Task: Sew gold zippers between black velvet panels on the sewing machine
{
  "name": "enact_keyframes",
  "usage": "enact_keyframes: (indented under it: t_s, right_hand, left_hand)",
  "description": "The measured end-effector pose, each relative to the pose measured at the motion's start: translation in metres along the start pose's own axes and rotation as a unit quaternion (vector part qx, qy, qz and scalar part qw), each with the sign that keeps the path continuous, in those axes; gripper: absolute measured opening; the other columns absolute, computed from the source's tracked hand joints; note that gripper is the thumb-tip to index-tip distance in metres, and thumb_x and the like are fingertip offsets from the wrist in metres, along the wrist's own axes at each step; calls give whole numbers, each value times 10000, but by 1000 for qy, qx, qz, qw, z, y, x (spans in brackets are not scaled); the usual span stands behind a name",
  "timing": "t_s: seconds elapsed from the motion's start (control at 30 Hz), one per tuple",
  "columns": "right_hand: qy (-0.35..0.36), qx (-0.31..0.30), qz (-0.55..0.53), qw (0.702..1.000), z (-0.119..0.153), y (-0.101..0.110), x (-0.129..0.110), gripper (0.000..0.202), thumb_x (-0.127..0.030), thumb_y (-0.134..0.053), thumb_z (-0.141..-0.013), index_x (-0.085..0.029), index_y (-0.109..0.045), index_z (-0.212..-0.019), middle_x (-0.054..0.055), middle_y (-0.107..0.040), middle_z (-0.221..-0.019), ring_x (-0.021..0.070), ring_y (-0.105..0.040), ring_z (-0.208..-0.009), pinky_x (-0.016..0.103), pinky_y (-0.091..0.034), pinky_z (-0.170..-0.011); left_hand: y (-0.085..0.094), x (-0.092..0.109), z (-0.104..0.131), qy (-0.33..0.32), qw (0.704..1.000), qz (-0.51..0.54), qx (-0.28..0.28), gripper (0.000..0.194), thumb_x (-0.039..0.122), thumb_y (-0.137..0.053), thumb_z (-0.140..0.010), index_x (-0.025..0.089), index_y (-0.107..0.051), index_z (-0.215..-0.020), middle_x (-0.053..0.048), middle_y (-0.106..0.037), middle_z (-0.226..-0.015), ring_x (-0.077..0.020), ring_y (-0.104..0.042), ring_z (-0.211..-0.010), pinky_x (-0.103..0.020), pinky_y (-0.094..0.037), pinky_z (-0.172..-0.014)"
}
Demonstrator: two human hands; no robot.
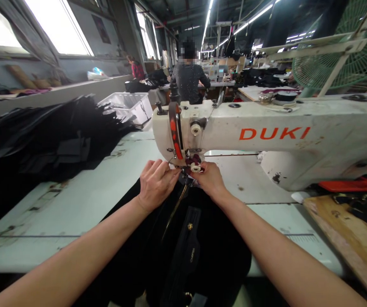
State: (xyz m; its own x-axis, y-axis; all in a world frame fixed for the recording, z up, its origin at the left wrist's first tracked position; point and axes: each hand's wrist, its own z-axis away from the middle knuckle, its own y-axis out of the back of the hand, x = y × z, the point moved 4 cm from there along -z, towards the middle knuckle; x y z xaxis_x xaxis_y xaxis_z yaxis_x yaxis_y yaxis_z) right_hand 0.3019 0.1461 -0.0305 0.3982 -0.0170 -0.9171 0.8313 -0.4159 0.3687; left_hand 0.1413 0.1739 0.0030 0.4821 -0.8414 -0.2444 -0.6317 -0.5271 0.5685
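Note:
A black fabric piece (215,238) with a gold zipper (174,209) and a strap bearing a gold stud (190,226) hangs over the front edge of the table. Its top end lies under the head of the white sewing machine (221,132). My left hand (158,183) has its fingers pinched together just left of the needle area, at the top edge of the fabric. My right hand (209,179) is closed at the right side of the needle area, beside a small white knob (196,168). What its fingertips hold is too small to tell.
A large pile of black fabric pieces (42,136) covers the left of the table. Behind it stands a white plastic bin (138,106). At the right is a wooden board (339,226) with black parts. A person (188,79) sits further ahead; a green fan (317,64) stands back right.

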Motion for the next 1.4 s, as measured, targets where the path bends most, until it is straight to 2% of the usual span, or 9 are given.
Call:
enact_keyframes:
  t_s: [0.3, 0.57, 0.77, 0.9, 1.07, 1.13, 1.23, 1.3, 1.4]
  right_hand:
    - [21, -3, 14, 1000, 5, -2, -10, 46, -189, -711, -691, -169, -701, -651, -29, -655, -600, 150, -628, -625, 202, -378, -551]
    - [26, 15, 8, 1000, 4, -4, -10, 100, -242, -708, -706, -177, -697, -631, -11, -680, -628, 176, -644, -661, 217, -401, -570]
    - [6, -2, -14, 1000, 1, -3, -1, 73, -252, -687, -676, -192, -688, -636, -14, -685, -654, 178, -638, -667, 227, -424, -591]
    - [10, -48, -19, 999, 5, 4, -2, 118, -281, -636, -682, -181, -698, -697, 0, -684, -702, 170, -615, -684, 251, -436, -646]
    - [33, -184, 1, 982, 29, 16, -27, 109, -251, -645, -637, -187, -663, -550, -27, -619, -577, 142, -564, -611, 242, -405, -617]
    - [33, -214, 6, 976, 38, 17, -35, 107, -234, -634, -649, -191, -677, -561, -25, -636, -603, 144, -578, -645, 240, -416, -643]
    - [20, -218, 9, 976, 41, 15, -36, 133, -295, -640, -667, -188, -702, -619, -10, -657, -632, 151, -587, -633, 244, -432, -621]
    - [12, -204, 16, 979, 35, 11, -30, 212, -383, -646, -660, -182, -711, -644, 3, -651, -613, 155, -568, -572, 247, -425, -557]
    - [14, -148, 47, 988, 23, 6, -19, 278, -455, -629, -649, -188, -705, -640, 28, -663, -634, 183, -588, -591, 267, -433, -561]
  left_hand:
    - [-3, 1, 0, 2, 1000, -12, -1, 200, 238, -611, -928, 186, -720, -769, -14, -502, -634, -184, -471, -631, -333, -336, -613]
    - [-3, 0, 0, 21, 1000, 4, -5, 261, 261, -591, -949, 190, -721, -734, -8, -521, -628, -166, -495, -613, -319, -364, -628]
    - [2, 1, -1, 24, 998, 53, -21, 167, 279, -606, -953, 180, -722, -887, -24, -674, -749, -176, -615, -678, -359, -430, -782]
    - [19, 4, -1, 13, 993, 112, -37, 203, 325, -631, -937, 152, -693, -1023, -84, -733, -949, -228, -683, -860, -390, -437, -883]
    - [27, 11, 3, -18, 962, 252, -101, 233, 324, -596, -961, 211, -635, -1161, -50, -728, -1118, -184, -658, -1071, -321, -419, -998]
    - [24, 11, 4, 20, 944, 302, -128, 216, 333, -658, -919, 226, -655, -1106, -22, -752, -1027, -165, -691, -966, -315, -425, -988]
    - [15, 5, 6, 112, 917, 351, -154, 36, 241, -743, -847, 236, -718, -872, 41, -749, -788, -136, -696, -770, -286, -452, -893]
    - [7, -1, 9, 176, 896, 370, -171, 73, 205, -739, -841, 227, -740, -772, 42, -737, -734, -133, -686, -730, -258, -465, -822]
    - [-9, -12, 14, 269, 862, 383, -196, 117, 213, -681, -864, 196, -775, -796, 6, -744, -768, -141, -681, -696, -214, -484, -694]
